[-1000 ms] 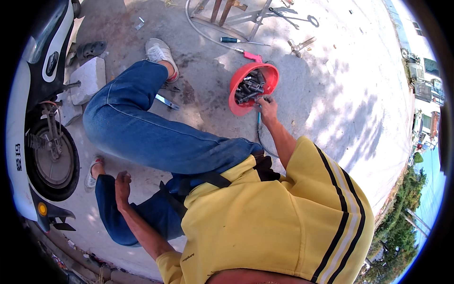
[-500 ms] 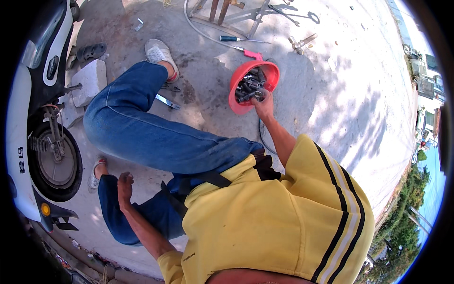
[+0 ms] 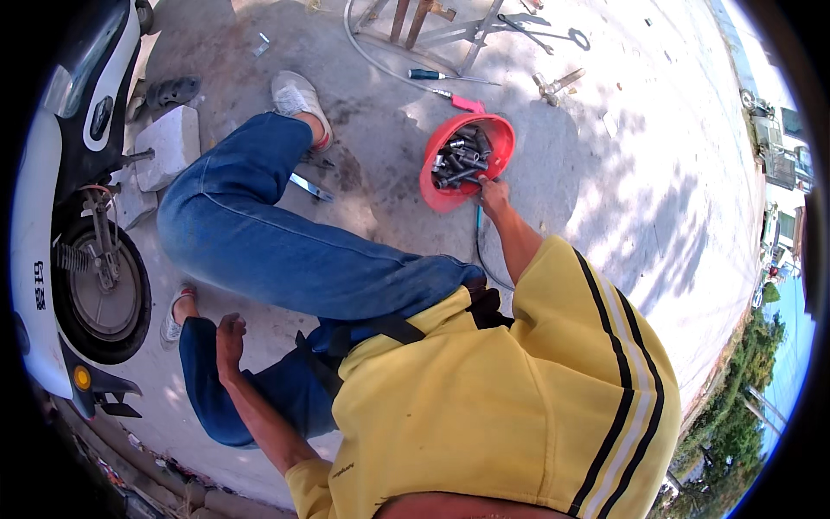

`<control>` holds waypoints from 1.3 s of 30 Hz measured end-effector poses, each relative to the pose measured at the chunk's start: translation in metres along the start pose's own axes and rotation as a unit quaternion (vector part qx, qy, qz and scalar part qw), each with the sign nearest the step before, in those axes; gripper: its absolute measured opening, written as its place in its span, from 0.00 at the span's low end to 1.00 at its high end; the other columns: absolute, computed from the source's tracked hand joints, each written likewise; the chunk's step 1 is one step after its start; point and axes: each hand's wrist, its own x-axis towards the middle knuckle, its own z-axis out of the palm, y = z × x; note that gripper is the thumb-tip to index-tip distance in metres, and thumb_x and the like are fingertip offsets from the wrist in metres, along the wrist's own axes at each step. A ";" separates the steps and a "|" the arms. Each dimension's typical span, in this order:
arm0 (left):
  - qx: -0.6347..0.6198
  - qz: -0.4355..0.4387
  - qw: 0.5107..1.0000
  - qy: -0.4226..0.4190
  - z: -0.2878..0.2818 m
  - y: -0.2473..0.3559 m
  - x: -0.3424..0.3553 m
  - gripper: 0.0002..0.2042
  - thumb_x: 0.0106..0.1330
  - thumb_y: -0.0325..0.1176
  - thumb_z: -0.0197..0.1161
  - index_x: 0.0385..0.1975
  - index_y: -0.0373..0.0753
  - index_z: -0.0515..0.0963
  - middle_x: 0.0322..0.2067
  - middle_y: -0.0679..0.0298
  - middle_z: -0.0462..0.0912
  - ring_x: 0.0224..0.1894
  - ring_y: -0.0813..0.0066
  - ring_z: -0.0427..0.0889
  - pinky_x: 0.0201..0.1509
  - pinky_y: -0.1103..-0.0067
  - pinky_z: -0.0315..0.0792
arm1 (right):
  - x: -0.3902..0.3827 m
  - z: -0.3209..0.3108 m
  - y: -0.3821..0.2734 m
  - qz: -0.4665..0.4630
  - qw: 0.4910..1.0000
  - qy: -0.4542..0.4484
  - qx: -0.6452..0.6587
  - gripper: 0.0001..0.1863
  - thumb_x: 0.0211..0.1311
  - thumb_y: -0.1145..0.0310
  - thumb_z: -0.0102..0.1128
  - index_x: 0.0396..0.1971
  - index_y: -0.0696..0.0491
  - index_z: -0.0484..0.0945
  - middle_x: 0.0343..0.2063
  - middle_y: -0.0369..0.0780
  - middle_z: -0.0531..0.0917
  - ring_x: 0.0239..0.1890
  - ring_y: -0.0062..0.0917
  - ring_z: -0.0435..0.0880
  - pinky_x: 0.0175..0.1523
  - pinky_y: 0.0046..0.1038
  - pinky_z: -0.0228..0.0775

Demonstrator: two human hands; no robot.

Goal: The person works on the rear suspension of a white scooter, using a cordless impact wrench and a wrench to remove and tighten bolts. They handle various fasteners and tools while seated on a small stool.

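Observation:
An upturned red hard hat (image 3: 504,143) sits on the concrete in front of me, with several dark and silver metal sockets (image 3: 462,160) heaped inside. My right hand (image 3: 495,197) is at its near right rim, fingers closed on the edge. No socket shows in these fingers. My left hand (image 3: 229,343) hovers by my bent left knee, fingers loosely bent and nothing visible in them. Beyond the hat lie a pink-handled air blow gun (image 3: 468,105) on a grey hose and a dark-handled screwdriver (image 3: 425,75).
A white scooter with a black wheel (image 3: 102,294) stands at the left beside a pale block (image 3: 169,147). A metal frame (image 3: 415,35) is at the far side, near wrenches (image 3: 527,35) and a metal fitting (image 3: 557,86). A flat silver tool (image 3: 309,187) lies by my shin.
My right hand has drawn back from over the sockets to the hat's rim. The ring-shaped socket end seen at its fingers is no longer there. My left hand stays put.

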 end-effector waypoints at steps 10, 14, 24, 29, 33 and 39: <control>-0.007 -0.002 1.000 0.012 0.004 -0.003 0.005 0.21 0.72 0.41 0.57 0.53 0.28 0.77 0.34 0.54 0.84 0.36 0.66 0.84 0.45 0.72 0.76 | 0.008 0.042 -0.137 -0.247 0.955 -0.100 -0.130 0.12 0.56 0.78 0.65 0.41 0.62 0.81 0.28 0.38 0.85 0.27 0.24 0.83 0.35 0.27 0.76; -0.026 0.028 0.999 0.027 0.004 -0.003 0.006 0.20 0.72 0.41 0.57 0.51 0.27 0.77 0.33 0.54 0.83 0.36 0.66 0.83 0.45 0.72 0.76 | 0.042 0.030 -0.155 -0.327 0.893 -0.105 -0.290 0.18 0.52 0.79 0.62 0.46 0.61 0.81 0.31 0.41 0.85 0.32 0.29 0.85 0.41 0.30 0.78; -0.012 0.018 0.999 0.040 0.006 -0.014 0.009 0.20 0.72 0.40 0.57 0.54 0.29 0.77 0.37 0.51 0.84 0.38 0.64 0.83 0.48 0.71 0.76 | -0.027 0.082 -0.201 -0.457 0.774 -0.075 -0.431 0.21 0.57 0.74 0.58 0.53 0.54 0.80 0.41 0.52 0.78 0.48 0.52 0.77 0.56 0.45 0.72; -0.019 -0.008 0.999 0.029 0.004 -0.012 0.009 0.21 0.72 0.40 0.56 0.55 0.29 0.77 0.40 0.50 0.85 0.41 0.61 0.84 0.50 0.70 0.76 | -0.028 0.081 -0.209 -0.470 0.757 -0.097 -0.443 0.22 0.58 0.75 0.60 0.55 0.54 0.79 0.44 0.52 0.79 0.48 0.52 0.78 0.56 0.45 0.72; -0.021 -0.004 0.999 0.025 0.007 -0.015 0.011 0.21 0.72 0.41 0.56 0.55 0.29 0.77 0.38 0.51 0.85 0.40 0.63 0.84 0.49 0.71 0.76 | -0.036 0.082 -0.194 -0.504 0.753 -0.036 -0.421 0.24 0.57 0.77 0.59 0.56 0.53 0.79 0.48 0.50 0.78 0.51 0.49 0.78 0.58 0.44 0.71; -0.013 0.005 1.000 0.028 0.006 -0.009 0.009 0.21 0.72 0.41 0.57 0.54 0.29 0.77 0.37 0.52 0.84 0.38 0.65 0.83 0.47 0.71 0.76 | -0.063 0.093 -0.178 -0.613 0.610 -0.153 -0.479 0.25 0.57 0.78 0.57 0.58 0.51 0.77 0.53 0.46 0.77 0.59 0.44 0.75 0.62 0.42 0.71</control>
